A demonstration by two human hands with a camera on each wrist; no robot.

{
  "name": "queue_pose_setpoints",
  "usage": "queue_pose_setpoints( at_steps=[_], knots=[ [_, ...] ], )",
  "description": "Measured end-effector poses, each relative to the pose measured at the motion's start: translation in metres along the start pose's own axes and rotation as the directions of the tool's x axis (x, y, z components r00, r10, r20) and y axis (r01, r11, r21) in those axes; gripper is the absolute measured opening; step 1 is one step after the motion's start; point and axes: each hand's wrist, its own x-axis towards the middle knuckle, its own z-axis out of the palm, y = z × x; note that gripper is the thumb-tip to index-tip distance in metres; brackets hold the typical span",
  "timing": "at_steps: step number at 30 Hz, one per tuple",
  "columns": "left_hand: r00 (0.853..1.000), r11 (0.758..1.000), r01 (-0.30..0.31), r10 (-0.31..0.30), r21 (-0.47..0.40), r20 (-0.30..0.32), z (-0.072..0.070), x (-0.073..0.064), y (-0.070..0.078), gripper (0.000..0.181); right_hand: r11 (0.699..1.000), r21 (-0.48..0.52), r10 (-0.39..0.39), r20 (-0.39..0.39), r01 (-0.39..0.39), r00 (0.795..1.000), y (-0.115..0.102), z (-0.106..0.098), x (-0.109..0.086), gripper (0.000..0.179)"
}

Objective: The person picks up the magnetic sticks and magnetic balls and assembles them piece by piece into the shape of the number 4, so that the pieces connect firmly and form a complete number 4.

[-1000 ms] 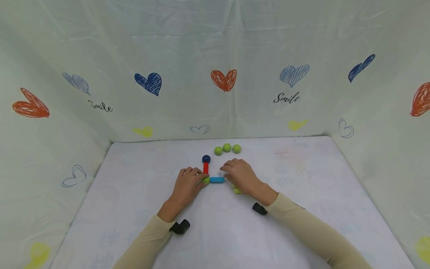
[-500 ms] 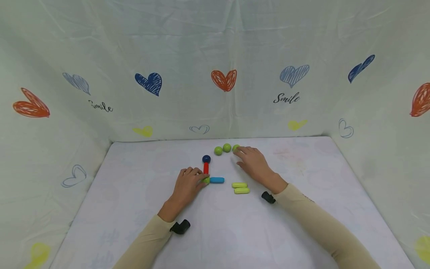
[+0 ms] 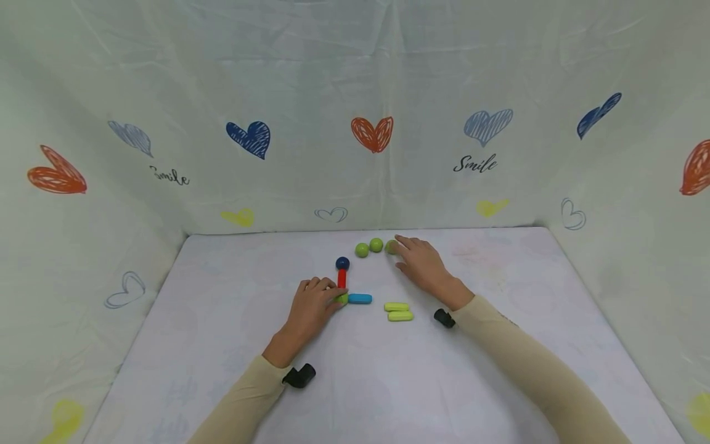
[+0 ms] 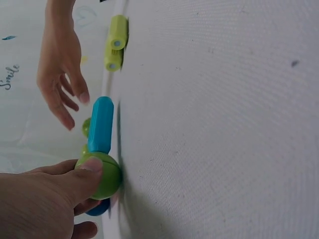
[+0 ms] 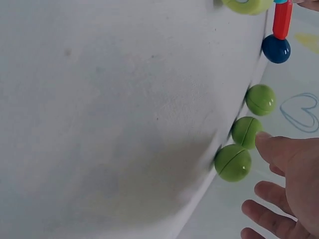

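Note:
My left hand [image 3: 312, 310] pinches a green ball [image 4: 110, 177] between thumb and fingers. From that ball a blue rod [image 3: 360, 298] points right and a red rod [image 3: 341, 279] points away, with a dark blue ball [image 3: 342, 263] at the red rod's far end. Over at the back, my right hand [image 3: 424, 266] reaches toward the rightmost of three loose green balls, its fingers spread and loosely bent. In the right wrist view the thumb and fingers stand apart beside the nearest green ball [image 5: 233, 163], gripping nothing.
Two yellow-green rods [image 3: 400, 316] lie side by side to the right of the blue rod. The other loose green balls [image 3: 362, 250] sit near the table's back edge. A white sheet printed with hearts [image 3: 372, 134] hangs behind the white-covered table [image 3: 222, 370].
My right hand has moved from beside the blue rod back to the rightmost loose green ball, uncovering the yellow-green rods. My left hand keeps its hold on the green ball.

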Motion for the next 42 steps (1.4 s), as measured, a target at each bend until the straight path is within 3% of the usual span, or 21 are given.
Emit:
queue_pose_setpoints(
  at_steps=[10, 23, 27, 42],
  knots=[
    [1.000, 1.000, -0.001, 0.001, -0.008, 0.000, 0.001, -0.001, 0.002, 0.032, 0.999, -0.034, 0.020, 0.044, -0.019, 0.999, 0.001, 0.008, 0.009, 0.047],
    [1.000, 1.000, 0.009, -0.009, -0.003, 0.014, 0.000, -0.001, 0.003, 0.032, 0.999, -0.042, 0.009, 0.009, -0.008, 1.000, 0.000, 0.008, 0.016, 0.036],
    [1.000, 1.000, 0.012, -0.012, -0.005, 0.016, 0.000, -0.001, 0.003, 0.032, 0.999, -0.042, 0.017, 0.031, -0.016, 0.999, 0.000, 0.012, 0.017, 0.033],
    [0.999, 1.000, 0.027, -0.026, -0.008, 0.031, 0.000, 0.001, 0.001, 0.033, 0.996, 0.084, -0.016, 0.045, 0.012, 0.999, -0.027, 0.007, -0.006, 0.031]
  ],
)
